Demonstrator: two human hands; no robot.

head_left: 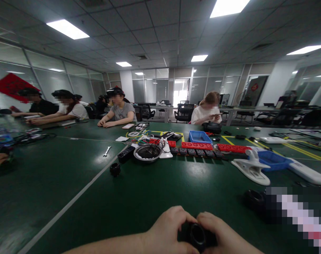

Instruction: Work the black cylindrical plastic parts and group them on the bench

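At the bottom edge of the head view both my hands grip one small black round part [198, 235] with a ring-shaped opening facing me. My left hand [168, 227] curls round its left side. My right hand [218, 234] wraps its right side, fingers closed. The part sits low over the green table [139, 197]. A similar black round piece [115, 169] stands further out on the table to the left, and another black ring [254, 199] lies to the right.
A metal bowl [147, 152], red and black power strips [199, 148], blue trays [199, 137], a white clamp-like tool [251, 168] and a small wrench [106, 151] lie mid-table. Several people sit along the far side. A white line crosses the table.
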